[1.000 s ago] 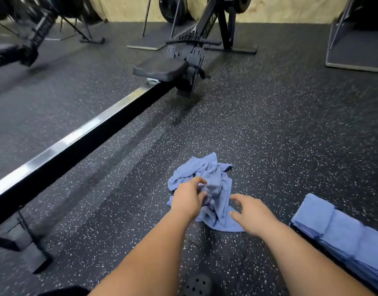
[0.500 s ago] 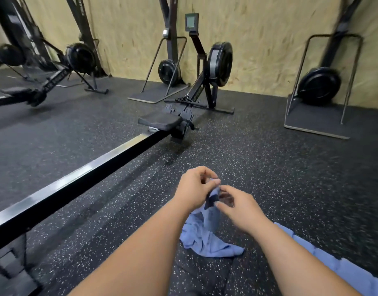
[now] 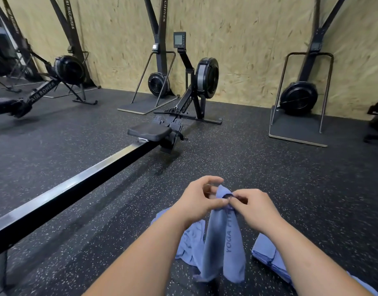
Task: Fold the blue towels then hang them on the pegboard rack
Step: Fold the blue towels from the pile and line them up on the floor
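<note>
The left hand (image 3: 202,201) and right hand (image 3: 255,208) both pinch the top of 1 blue towel (image 3: 225,242), held up over the floor (image 3: 280,167), likely so it hangs straight to fold (folded towels (image 3: 267,252) lie just right)

Soft, even light falls from overhead, bright enough that the printed letters on the towel (image 3: 228,238) just below the fingers (image 3: 214,180) read sharply. Up and to the left of the fingers, the rower's steel rail (image 3: 83,177) carries a pale streak of glare, with a faint, blurry-edged shadow on the floor (image 3: 269,167) beside it. Far to the left of the fingers the machines smear with blur. The uprights beyond the fingers lean and bow outward.
</note>
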